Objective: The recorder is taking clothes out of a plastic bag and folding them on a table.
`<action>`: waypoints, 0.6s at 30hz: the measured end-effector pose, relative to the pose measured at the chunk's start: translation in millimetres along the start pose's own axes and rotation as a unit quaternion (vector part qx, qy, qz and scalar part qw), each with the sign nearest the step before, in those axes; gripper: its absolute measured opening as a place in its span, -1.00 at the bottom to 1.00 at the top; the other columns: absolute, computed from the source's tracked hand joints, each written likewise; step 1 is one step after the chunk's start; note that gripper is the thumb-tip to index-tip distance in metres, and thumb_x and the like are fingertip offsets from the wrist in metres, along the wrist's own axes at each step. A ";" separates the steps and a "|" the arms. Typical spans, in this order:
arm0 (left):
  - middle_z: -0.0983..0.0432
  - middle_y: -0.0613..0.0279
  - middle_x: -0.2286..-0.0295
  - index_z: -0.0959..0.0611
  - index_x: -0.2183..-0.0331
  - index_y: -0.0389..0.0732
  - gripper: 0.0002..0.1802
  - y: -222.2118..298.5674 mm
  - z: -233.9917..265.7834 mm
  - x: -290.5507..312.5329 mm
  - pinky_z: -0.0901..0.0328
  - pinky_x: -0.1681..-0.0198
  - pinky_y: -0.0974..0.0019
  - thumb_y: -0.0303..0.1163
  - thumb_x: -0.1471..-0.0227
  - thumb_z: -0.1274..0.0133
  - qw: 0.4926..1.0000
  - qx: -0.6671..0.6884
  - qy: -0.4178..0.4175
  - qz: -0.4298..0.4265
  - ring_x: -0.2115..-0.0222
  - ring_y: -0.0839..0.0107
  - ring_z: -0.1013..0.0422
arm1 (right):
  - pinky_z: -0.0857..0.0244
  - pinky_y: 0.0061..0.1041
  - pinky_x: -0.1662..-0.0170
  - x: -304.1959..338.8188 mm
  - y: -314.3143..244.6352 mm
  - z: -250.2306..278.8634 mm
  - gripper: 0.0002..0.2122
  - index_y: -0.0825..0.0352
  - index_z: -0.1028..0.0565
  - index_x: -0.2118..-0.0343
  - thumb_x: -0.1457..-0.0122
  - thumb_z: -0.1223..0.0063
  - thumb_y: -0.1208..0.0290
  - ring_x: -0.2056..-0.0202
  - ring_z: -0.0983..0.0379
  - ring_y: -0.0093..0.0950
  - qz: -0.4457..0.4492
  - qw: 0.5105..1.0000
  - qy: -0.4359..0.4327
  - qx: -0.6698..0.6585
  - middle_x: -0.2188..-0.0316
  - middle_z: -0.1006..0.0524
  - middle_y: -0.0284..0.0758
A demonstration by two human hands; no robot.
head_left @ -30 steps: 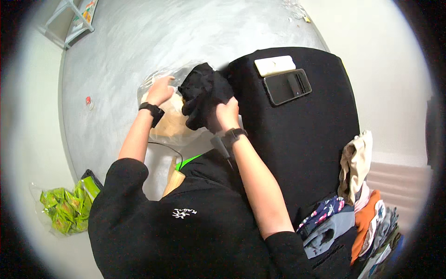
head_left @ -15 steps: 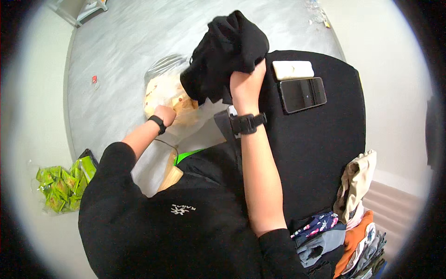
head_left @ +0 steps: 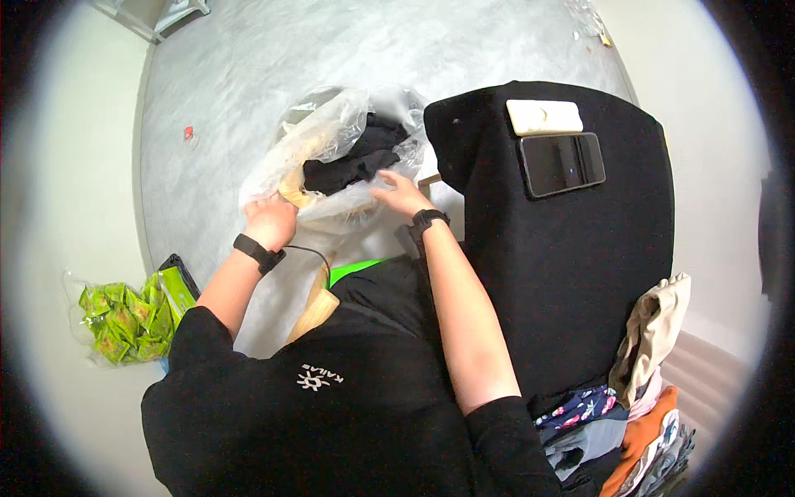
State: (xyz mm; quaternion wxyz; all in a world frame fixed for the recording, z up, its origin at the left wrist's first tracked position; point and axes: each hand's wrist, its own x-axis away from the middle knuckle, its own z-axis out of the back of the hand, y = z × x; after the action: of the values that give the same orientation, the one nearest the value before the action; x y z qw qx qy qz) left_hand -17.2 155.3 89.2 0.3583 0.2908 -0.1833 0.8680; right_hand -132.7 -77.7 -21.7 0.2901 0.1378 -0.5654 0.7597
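A clear plastic bag (head_left: 331,132) stands open left of the black-covered table. Inside it lies a black cloth garment (head_left: 356,161), crumpled, beside pale yellow cloth (head_left: 292,187). My left hand (head_left: 272,222) is closed on the bag's near left rim, with a dark band on its wrist. At the bag's near right side my right hand (head_left: 401,195) has its fingers apart and holds nothing. Its fingertips are close to the plastic; whether they touch it I cannot tell.
The black table (head_left: 571,273) bears a white box (head_left: 544,118) and a dark phone (head_left: 563,164). Folded clothes (head_left: 613,431) are stacked at the lower right. A bag of green packets (head_left: 128,319) is at the left, and a small red item (head_left: 189,132) lies on the floor.
The black garment has gone from my right hand down into the plastic bag. My right hand has let go and dropped toward the bag's near side. The bag's mouth is wider.
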 end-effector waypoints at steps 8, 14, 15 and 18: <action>-0.33 -0.15 0.09 -0.58 0.18 0.00 -0.67 -32.1 34.1 -2.7 -0.12 -0.02 -0.10 -0.38 0.02 0.13 0.994 0.095 0.025 0.056 0.09 -0.13 -0.30 | -0.04 -0.39 -0.17 13.4 15.2 -1.0 -0.24 0.25 -0.11 -0.17 0.11 -0.25 0.28 -0.15 -0.13 -0.22 0.042 0.997 -0.059 0.026 -0.08 -0.25 -0.04; -0.37 -0.14 0.19 -0.64 0.31 0.00 -0.69 -27.1 49.9 27.4 -0.14 0.03 -0.10 -0.52 0.09 0.11 0.992 0.085 0.075 -0.048 0.16 -0.13 -0.32 | -0.25 -0.26 0.02 4.7 -17.0 -28.0 -0.09 0.06 0.06 -0.22 0.24 -0.23 0.49 0.04 -0.34 -0.16 0.169 0.967 -0.008 0.188 0.00 -0.36 -0.11; -0.30 -0.15 0.06 -0.64 0.33 0.01 -0.70 -26.7 52.5 32.1 -0.10 -0.02 -0.12 -0.54 0.09 0.09 0.985 0.115 0.094 -0.092 0.18 -0.20 -0.30 | -0.32 -0.22 0.15 7.1 -21.5 -32.8 -0.18 0.01 -0.02 -0.19 0.20 -0.15 0.48 0.17 -0.43 -0.16 0.157 0.959 -0.017 0.234 0.08 -0.43 -0.16; -0.05 -0.17 -0.11 -0.65 0.32 -0.05 -0.73 -31.8 61.5 34.6 0.02 -0.11 -0.12 -0.50 0.03 0.12 0.988 0.067 0.099 -0.094 0.04 -0.11 -0.24 | -0.32 -0.27 0.13 10.5 -31.2 -37.9 -0.42 0.02 -0.26 -0.08 0.10 -0.09 0.41 0.12 -0.42 -0.24 0.116 0.946 -0.076 0.292 0.16 -0.50 -0.20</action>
State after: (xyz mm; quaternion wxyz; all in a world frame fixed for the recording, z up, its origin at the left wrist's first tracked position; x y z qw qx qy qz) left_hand 9.1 162.2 161.6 0.4347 0.2433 -0.0602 0.8650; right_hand -117.9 -33.2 -3.9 0.1030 0.2073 -0.3508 0.9074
